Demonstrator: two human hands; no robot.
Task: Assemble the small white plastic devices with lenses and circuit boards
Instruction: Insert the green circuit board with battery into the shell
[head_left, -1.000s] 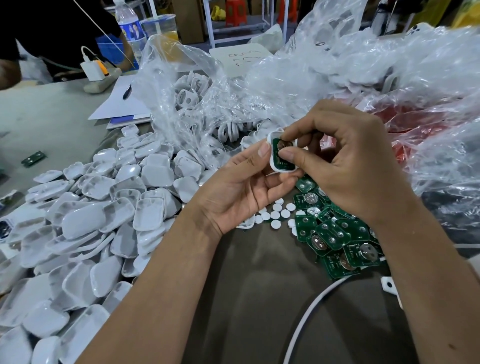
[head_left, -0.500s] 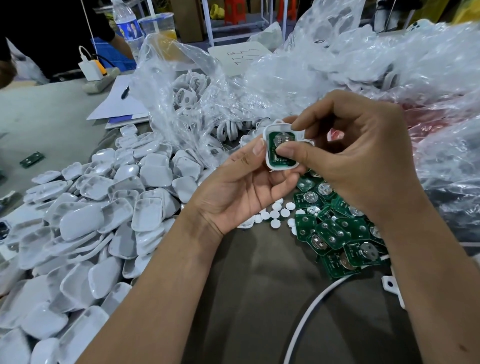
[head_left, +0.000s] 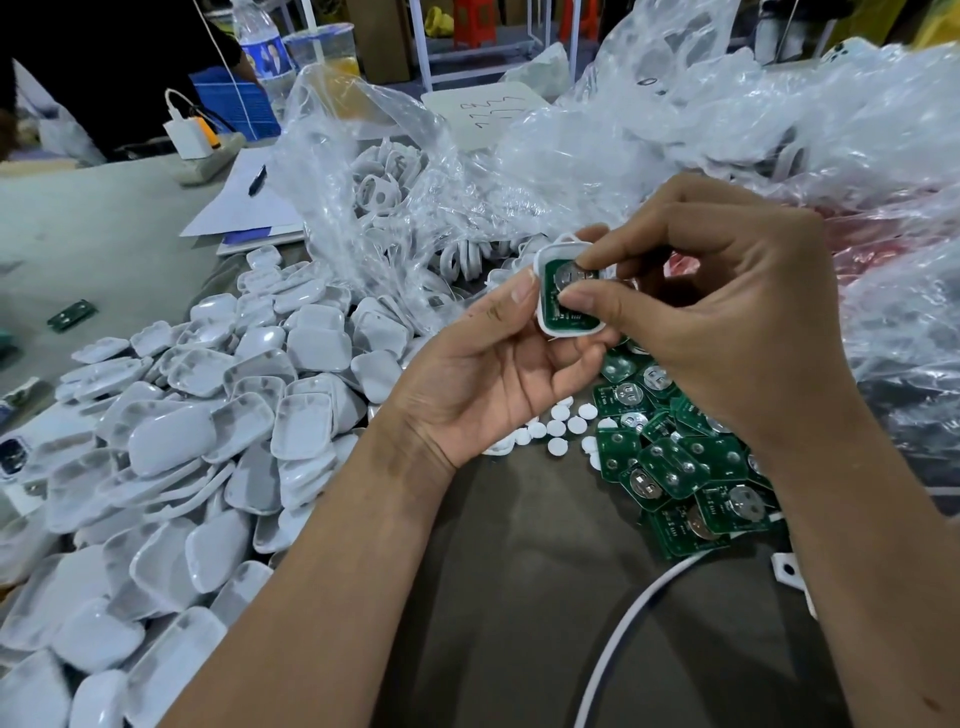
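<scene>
My left hand (head_left: 498, 374) grips a small white plastic shell (head_left: 558, 325) from below, thumb on its left edge. Inside the shell sits a green circuit board (head_left: 555, 280) with a round metal battery clip. My right hand (head_left: 727, 312) pinches the board with thumb and forefinger, pressing it into the shell. Below the hands lies a pile of green circuit boards (head_left: 675, 462). Several small white round lenses (head_left: 558, 428) are scattered beside that pile. A large heap of white shells (head_left: 208, 441) covers the table on the left.
Clear plastic bags (head_left: 623, 145) holding white ring parts (head_left: 389, 182) lie behind the hands. A white cable (head_left: 623, 623) curves at lower right. Papers with a pen (head_left: 244, 208), a power strip (head_left: 202, 156), a water bottle (head_left: 265, 57) and another person's dark sleeve are far left.
Both hands tilted the shell so its open side faces me more. My right thumb and forefinger shifted on the board, still pressing it into the shell.
</scene>
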